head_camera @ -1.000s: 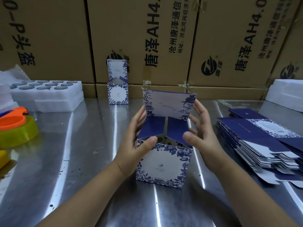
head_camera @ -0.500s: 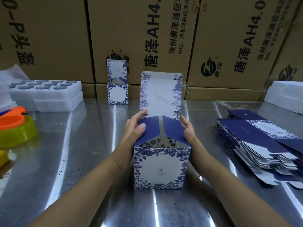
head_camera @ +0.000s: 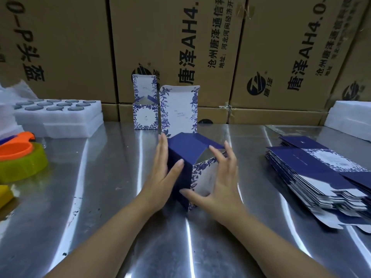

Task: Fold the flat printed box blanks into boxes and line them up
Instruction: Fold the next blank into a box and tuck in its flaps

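A blue-and-white floral box (head_camera: 202, 177) stands on the steel table (head_camera: 100, 197) in front of me, turned so a corner faces me, its lid flap (head_camera: 178, 111) upright. My left hand (head_camera: 162, 175) lies flat against its dark blue left side, thumb on the near corner. My right hand (head_camera: 220, 181) spreads over the white front face, fingers near the top edge, thumb at the bottom corner. One finished box (head_camera: 145, 109) with its lid up stands at the back by the cartons. A stack of flat blanks (head_camera: 321, 177) lies to the right.
Large brown cartons (head_camera: 180, 47) wall off the back of the table. White foam trays (head_camera: 58, 115) sit at the back left, and more foam (head_camera: 351, 119) at the back right. An orange and yellow-green tape dispenser (head_camera: 20, 157) is at the left edge.
The box has been turned so its corner now points at me and moved slightly farther away. Both hands shifted from its top flaps to its sides.
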